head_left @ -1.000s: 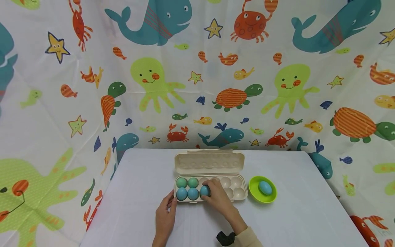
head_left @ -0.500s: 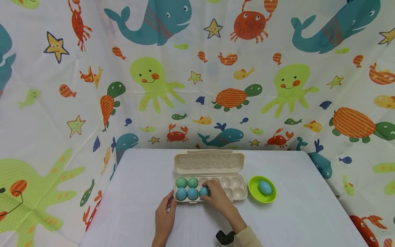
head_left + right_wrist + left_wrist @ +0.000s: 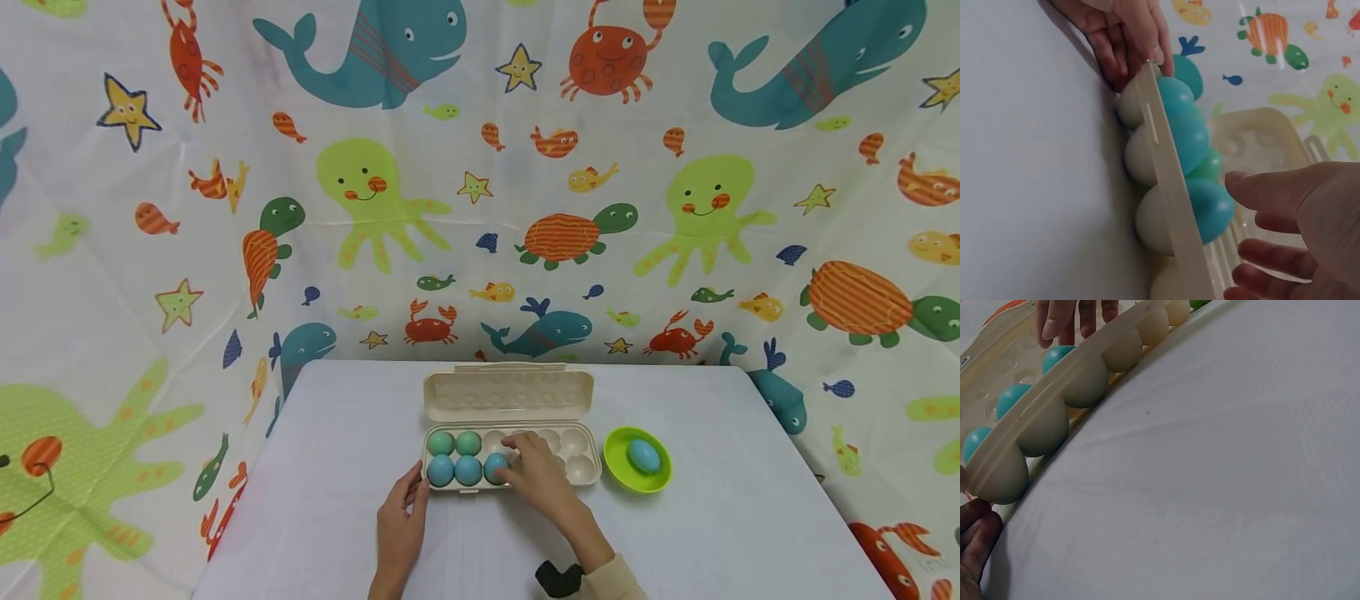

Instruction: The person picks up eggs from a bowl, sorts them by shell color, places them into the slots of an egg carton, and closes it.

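A beige egg carton lies with its lid raised at the back. Two green eggs sit in the far row at its left end. In front of them the near row holds three blue eggs. My left hand grips the carton's left front corner, thumb at the rim, fingers below it. Just right of the third blue egg, my right hand hovers over the carton with parted fingers. A small gap between thumb and egg shows in the right wrist view.
Right of the carton stands a lime-green bowl with one blue egg in it. A white cloth covers the table. Behind hangs a curtain printed with sea animals.
My right hand has let go of the third blue egg, which stays in its cup, and has shifted slightly right. My left hand keeps its place on the carton.
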{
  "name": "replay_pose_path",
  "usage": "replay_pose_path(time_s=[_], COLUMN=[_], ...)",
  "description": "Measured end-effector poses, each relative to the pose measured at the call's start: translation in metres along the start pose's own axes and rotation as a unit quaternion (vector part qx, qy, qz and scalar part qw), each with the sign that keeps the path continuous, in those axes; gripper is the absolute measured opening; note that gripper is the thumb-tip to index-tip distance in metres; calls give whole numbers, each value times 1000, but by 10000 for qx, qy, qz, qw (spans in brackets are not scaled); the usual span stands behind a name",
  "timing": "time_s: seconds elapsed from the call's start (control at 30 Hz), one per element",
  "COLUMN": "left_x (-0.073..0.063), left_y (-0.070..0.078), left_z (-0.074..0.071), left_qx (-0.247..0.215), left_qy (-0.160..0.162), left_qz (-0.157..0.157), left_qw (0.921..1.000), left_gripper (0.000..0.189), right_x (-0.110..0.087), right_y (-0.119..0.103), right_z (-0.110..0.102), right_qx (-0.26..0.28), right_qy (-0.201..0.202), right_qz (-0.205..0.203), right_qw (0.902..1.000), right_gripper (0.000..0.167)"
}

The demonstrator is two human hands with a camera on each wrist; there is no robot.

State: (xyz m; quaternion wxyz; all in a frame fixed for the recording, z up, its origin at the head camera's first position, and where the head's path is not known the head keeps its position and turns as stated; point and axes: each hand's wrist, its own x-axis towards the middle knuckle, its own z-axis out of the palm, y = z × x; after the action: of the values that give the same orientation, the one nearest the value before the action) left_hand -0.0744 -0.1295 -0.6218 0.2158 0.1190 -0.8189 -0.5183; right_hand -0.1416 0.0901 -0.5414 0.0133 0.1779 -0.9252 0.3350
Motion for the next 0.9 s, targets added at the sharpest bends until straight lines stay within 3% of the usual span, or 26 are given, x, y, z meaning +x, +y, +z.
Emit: replay_pose_path(time_s=[0.47, 0.9], left_x=[0, 0], left_y=[-4, -5], left_z=[3, 2], left_qx=[26, -12], left_qy=[47, 9], left_qz=[116, 149], left_qw=[9999, 9999], left_gripper=[35, 35], right_x=[-12, -18], right_y=[10, 36], right_z=[-24, -51], right_qx=[-357, -1043], right_qy=[461, 1575], right_qz=[-187, -300], right_qw=[9981, 9815], right_gripper=[35, 42])
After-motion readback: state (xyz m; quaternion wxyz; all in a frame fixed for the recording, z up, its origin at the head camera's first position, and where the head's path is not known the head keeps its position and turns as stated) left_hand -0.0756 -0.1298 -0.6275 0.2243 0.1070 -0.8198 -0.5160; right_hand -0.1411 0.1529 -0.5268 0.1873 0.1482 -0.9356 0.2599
